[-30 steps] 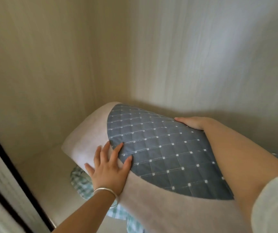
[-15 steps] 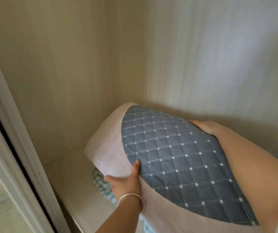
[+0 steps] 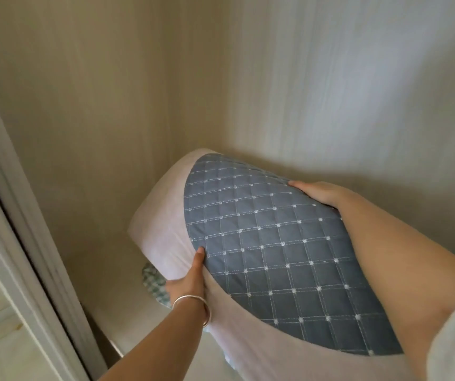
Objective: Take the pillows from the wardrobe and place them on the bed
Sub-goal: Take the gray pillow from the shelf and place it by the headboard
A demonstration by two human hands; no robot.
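Since the earlier frame the plump white pillow with a quilted blue-grey panel (image 3: 262, 251) has lifted toward frame centre, clamped between left hand (image 3: 186, 284) and right hand (image 3: 317, 192). It remains inside the beige wooden wardrobe (image 3: 111, 105); a green checked pillow (image 3: 153, 281) waits beneath. The bed is unseen, so carrying remains.

There are no words, numbers, labels or signs to read anywhere here. The pillow (image 3: 276, 257) has only white stitched lines and little dots on its blue cloth, and those are not letters. The wardrobe (image 3: 111, 105) walls are plain, with nothing written on them.
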